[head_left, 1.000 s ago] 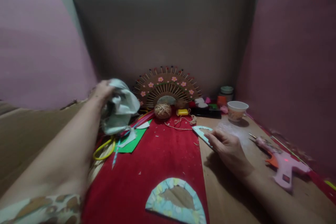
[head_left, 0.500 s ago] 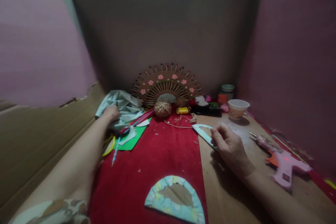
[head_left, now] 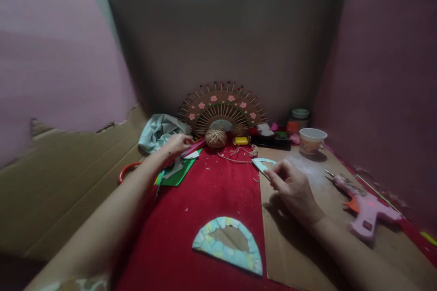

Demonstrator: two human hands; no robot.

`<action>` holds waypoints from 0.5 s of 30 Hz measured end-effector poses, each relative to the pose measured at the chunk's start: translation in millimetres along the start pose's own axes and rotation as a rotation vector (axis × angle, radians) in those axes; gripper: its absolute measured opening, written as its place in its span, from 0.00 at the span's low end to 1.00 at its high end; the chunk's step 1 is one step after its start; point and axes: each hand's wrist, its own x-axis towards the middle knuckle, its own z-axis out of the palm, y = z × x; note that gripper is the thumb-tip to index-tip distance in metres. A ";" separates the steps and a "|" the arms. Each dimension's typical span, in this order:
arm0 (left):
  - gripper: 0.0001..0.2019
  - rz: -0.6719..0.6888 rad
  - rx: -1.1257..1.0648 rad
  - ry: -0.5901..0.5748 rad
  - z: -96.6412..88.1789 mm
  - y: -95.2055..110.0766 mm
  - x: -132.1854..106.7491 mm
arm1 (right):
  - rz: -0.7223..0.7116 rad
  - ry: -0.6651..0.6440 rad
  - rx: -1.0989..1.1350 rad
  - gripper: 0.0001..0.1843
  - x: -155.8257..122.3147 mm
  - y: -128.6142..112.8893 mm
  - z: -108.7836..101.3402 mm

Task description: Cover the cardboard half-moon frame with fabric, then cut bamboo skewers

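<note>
My right hand (head_left: 292, 191) pinches a half-round cardboard piece edged with light blue fabric (head_left: 260, 163), above the bare cardboard sheet. My left hand (head_left: 179, 144) reaches over the left pile, fingers drawn together beside long pink and red strips (head_left: 195, 147); what they grip, if anything, is hidden. Just behind it lies a crumpled pale blue cloth (head_left: 159, 129). Under the wrist are a green sheet (head_left: 177, 175) and white scraps. A second half-round piece with gathered blue and yellow fabric (head_left: 221, 254) rests flat on the red cloth (head_left: 211, 195).
A ball of twine (head_left: 215, 138) sits before a decorated fan (head_left: 221, 107) at the back. On the right are a white cup (head_left: 312, 141) and a pink glue gun (head_left: 367, 213) on the cardboard sheet (head_left: 283, 254). Orange-red scissor handles (head_left: 128, 172) show at left.
My left hand has moved right, off the crumpled cloth and over to the pink and red strips. Orange-red handles have come into sight at left. My right hand still holds the half-round piece.
</note>
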 end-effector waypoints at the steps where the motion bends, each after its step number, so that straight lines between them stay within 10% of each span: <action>1: 0.07 0.016 -0.033 -0.011 7.8 5.8 -4.2 | -0.006 0.002 -0.001 0.13 -0.5 0.7 0.2; 10: 0.11 0.075 -0.522 -0.047 24.2 83.5 -53.4 | -0.001 -0.063 0.067 0.15 -3.0 -8.3 1.6; 15: 0.12 0.119 -0.922 -0.243 38.1 147.1 -100.5 | 0.078 -0.355 0.379 0.14 -8.8 -20.8 6.5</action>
